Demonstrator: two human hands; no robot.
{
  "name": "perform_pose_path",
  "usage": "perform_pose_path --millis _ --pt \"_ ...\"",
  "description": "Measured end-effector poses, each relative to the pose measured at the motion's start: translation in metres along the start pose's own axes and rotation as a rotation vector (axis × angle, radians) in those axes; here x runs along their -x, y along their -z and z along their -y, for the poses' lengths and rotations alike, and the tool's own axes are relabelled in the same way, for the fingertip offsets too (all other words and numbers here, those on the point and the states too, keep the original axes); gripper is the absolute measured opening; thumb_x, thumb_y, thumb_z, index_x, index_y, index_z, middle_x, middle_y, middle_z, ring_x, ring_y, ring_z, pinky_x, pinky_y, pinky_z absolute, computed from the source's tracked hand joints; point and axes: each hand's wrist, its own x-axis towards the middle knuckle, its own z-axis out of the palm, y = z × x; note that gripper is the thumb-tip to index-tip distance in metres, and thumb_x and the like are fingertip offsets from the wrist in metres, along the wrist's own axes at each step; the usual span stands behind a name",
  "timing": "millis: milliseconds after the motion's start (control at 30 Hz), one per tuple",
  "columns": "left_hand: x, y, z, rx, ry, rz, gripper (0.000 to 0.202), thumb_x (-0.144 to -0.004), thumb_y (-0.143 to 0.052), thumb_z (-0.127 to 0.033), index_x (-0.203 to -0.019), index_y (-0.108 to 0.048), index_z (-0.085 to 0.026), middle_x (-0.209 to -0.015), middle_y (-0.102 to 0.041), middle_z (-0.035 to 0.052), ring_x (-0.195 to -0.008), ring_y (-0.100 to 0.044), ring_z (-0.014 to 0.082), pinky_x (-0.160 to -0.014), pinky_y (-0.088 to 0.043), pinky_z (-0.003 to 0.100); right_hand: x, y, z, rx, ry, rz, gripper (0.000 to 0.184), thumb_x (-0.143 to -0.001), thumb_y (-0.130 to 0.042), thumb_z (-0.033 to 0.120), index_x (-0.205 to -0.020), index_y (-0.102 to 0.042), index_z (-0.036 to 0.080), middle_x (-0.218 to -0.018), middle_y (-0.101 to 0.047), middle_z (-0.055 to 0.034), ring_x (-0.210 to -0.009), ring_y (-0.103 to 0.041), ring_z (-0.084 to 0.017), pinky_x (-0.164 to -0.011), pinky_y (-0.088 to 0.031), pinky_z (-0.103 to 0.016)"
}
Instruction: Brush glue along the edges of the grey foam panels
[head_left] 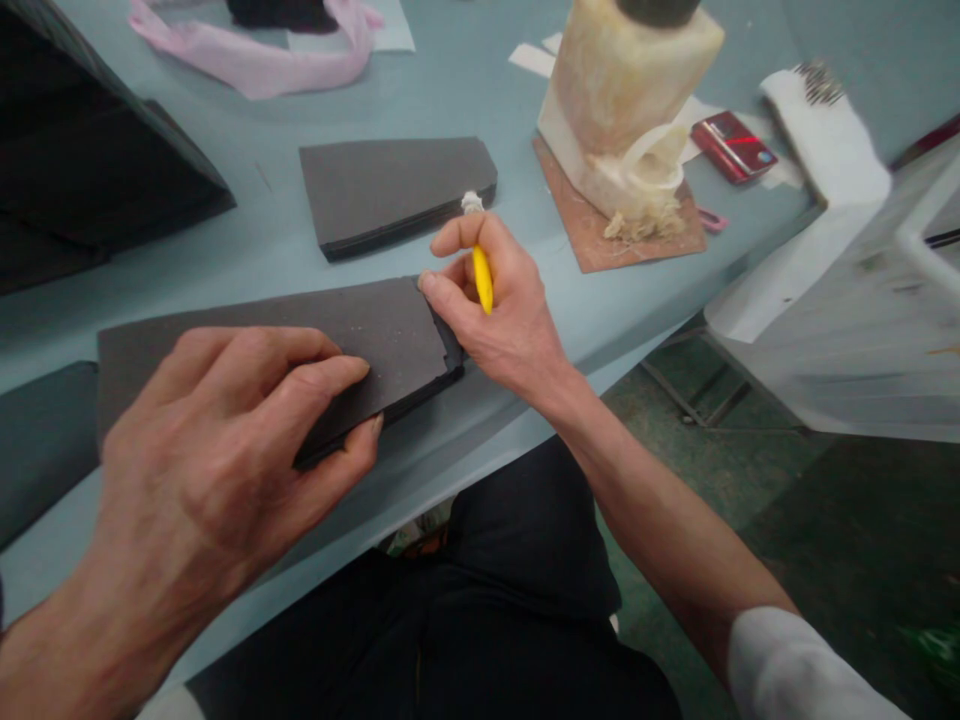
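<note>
A stack of dark grey sheets (397, 320) lies along the front of the table, its right edge uneven. My left hand (232, 430) is closed on the stack, fingers on top and thumb at the near edge. My right hand (502, 300) holds a yellow stick (482, 280), which ends in a white, clumpy tip (472, 203) above the knuckles. The right thumb touches the far right corner of the stack. Behind it lies a second, smaller stack of grey pieces (397, 185) with a slanted right end.
A stained whitish jug (622, 80) with dried crust at its spout stands on a brown board (592, 235). A red case (733, 147) lies to its right. A black box-like object (90, 150) and pink cloth (255, 60) are at left. The table edge runs diagonally before my lap.
</note>
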Motion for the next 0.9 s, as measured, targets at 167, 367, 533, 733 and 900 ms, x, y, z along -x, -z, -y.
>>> perform_pose_path --millis 167,367,533,733,900 --pt "0.001 -0.0031 -0.0007 0.021 -0.005 -0.003 0.021 -0.109 -0.061 -0.039 -0.123 -0.067 -0.026 -0.12 -0.074 0.0106 -0.103 -0.066 0.0353 -0.089 -0.055 0.05 0.0005 -0.0004 0.0015 -0.024 -0.007 -0.009 0.017 -0.103 -0.071 0.027 -0.115 -0.059 0.03 -0.085 -0.07 0.0058 -0.08 -0.07 -0.017 -0.084 -0.064 -0.035" --pt "0.0011 -0.007 0.0011 0.072 0.0 -0.064 0.025 -0.105 -0.058 -0.044 -0.119 -0.07 -0.027 -0.115 -0.076 0.012 -0.099 -0.064 0.0369 -0.084 -0.051 0.052 0.0006 -0.0004 0.0038 -0.074 -0.014 -0.013 0.019 -0.102 -0.073 0.025 -0.113 -0.058 0.03 -0.083 -0.067 0.0068 -0.08 -0.069 -0.016 -0.084 -0.063 -0.033" --pt "-0.001 -0.006 0.0004 0.078 -0.009 -0.047 0.025 -0.104 -0.059 -0.043 -0.119 -0.07 -0.026 -0.116 -0.076 0.0127 -0.1 -0.063 0.0373 -0.083 -0.05 0.052 -0.0001 0.0 0.0048 -0.069 -0.018 -0.007 0.02 -0.101 -0.072 0.022 -0.113 -0.058 0.03 -0.083 -0.066 0.0071 -0.082 -0.07 -0.016 -0.085 -0.062 -0.033" --pt "-0.0003 -0.0058 0.0015 0.072 -0.018 -0.058 0.02 -0.104 -0.057 -0.04 -0.116 -0.068 -0.028 -0.113 -0.074 0.0103 -0.096 -0.062 0.0345 -0.081 -0.048 0.049 -0.0007 0.0002 0.0063 -0.066 -0.023 -0.008 0.022 -0.1 -0.076 0.024 -0.113 -0.059 0.03 -0.085 -0.067 0.0064 -0.085 -0.071 -0.017 -0.086 -0.062 -0.034" --pt "-0.0021 -0.0069 0.0022 0.068 -0.021 -0.06 0.019 -0.106 -0.058 -0.042 -0.115 -0.068 -0.029 -0.113 -0.074 0.0092 -0.097 -0.063 0.0341 -0.08 -0.047 0.048 -0.0007 0.001 0.0081 -0.057 -0.012 -0.006 0.019 -0.101 -0.073 0.021 -0.112 -0.059 0.029 -0.084 -0.066 0.0066 -0.082 -0.07 -0.016 -0.086 -0.063 -0.035"
